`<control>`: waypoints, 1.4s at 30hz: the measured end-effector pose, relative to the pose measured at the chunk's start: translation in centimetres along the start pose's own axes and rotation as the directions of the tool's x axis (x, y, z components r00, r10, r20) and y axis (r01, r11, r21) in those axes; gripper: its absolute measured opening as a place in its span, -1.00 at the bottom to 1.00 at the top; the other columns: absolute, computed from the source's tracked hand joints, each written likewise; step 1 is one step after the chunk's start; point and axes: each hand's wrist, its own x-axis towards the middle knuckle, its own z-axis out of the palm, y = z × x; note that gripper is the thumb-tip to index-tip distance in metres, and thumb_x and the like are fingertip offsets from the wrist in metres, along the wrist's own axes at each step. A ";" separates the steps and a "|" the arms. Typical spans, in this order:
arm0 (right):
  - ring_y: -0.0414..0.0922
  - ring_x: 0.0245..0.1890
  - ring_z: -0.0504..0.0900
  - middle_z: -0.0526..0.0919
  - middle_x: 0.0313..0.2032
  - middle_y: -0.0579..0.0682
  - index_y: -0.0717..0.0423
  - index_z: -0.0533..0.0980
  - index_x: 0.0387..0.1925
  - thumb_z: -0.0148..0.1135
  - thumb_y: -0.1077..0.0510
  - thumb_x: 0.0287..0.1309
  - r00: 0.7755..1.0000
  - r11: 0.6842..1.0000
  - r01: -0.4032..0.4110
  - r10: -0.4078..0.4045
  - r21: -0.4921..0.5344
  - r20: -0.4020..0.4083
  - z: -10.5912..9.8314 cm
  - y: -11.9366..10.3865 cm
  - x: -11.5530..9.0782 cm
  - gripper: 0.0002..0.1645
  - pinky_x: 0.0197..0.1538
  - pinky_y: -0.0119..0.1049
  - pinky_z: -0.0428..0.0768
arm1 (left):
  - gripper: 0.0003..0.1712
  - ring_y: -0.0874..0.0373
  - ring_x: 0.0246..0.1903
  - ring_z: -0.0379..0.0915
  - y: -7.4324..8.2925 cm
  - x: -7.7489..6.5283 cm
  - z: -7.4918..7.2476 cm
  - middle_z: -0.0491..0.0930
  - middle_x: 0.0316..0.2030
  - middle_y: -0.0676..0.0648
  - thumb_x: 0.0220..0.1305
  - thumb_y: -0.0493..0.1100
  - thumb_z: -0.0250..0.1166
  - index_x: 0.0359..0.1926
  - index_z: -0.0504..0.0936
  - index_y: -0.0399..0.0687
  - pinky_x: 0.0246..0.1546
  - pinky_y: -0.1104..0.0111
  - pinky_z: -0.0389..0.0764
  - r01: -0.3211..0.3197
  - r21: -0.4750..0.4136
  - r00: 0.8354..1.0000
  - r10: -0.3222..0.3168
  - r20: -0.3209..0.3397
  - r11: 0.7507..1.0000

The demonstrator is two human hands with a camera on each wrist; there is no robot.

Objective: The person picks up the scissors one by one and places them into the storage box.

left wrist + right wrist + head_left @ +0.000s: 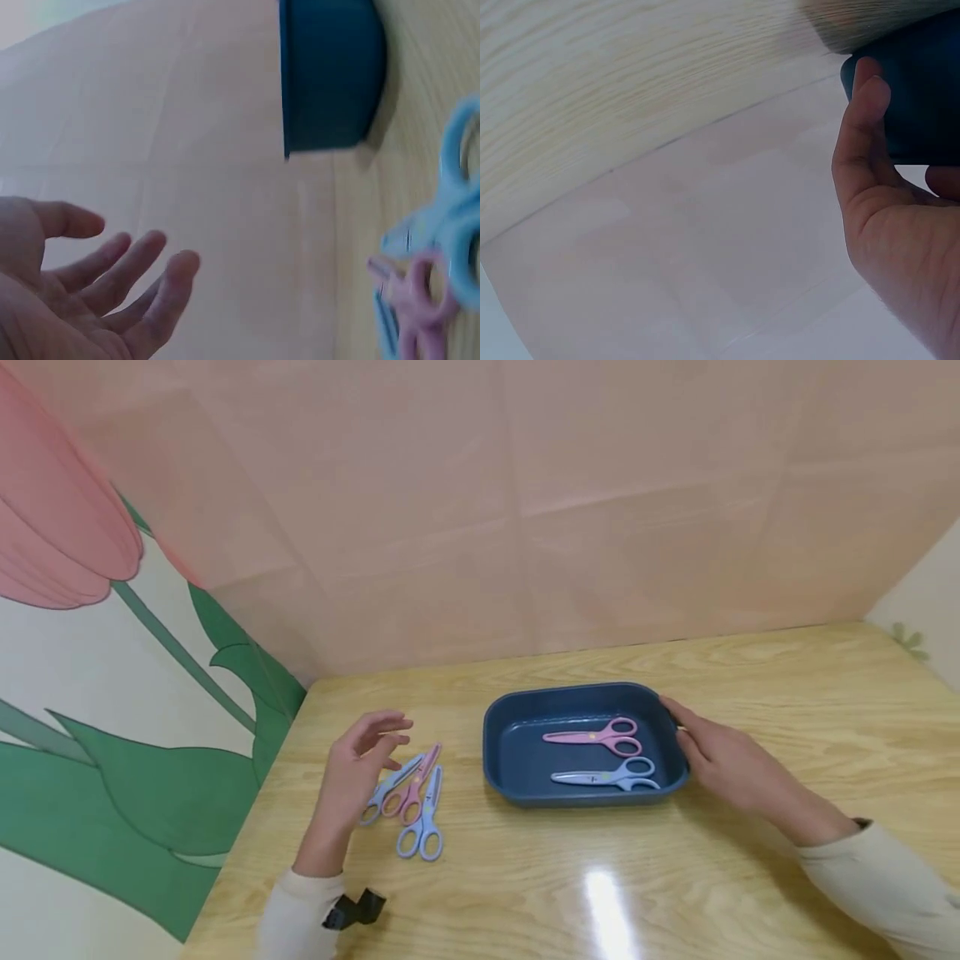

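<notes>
My left hand [363, 760] is raised over the left part of the table, fingers loosely bent and nothing between them, as the left wrist view also shows. Just below and beside it lie two blue scissors [430, 806] and one pink pair of scissors [413, 789], bunched and overlapping. With my right hand [727, 764] I grip the right end of a dark blue tray [498, 781], fingers along its outer wall [922, 97]. Inside the tray, pink scissors [581, 737] lie above blue scissors [588, 777], handles to the right.
The wood-grain table [510, 877] meets a pinkish covered wall [600, 527] behind the tray. At left stands a panel with a painted tulip [67, 510]. A black strap piece [356, 910] sits at my left sleeve.
</notes>
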 end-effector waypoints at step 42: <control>0.32 0.21 0.42 0.32 0.32 0.33 0.09 -0.04 0.48 -0.25 0.07 0.45 1.000 0.998 -0.008 0.008 -0.059 -0.010 0.2 -0.3 -0.1 -0.35 0.21 0.25 0.43 | -0.86 0.16 -0.48 0.38 -6.9 1.2 -5.6 0.57 -0.45 0.05 0.08 -0.06 0.39 -0.38 0.63 0.03 -0.52 0.34 0.35 0.002 0.837 0.913 -0.343 0.223 0.547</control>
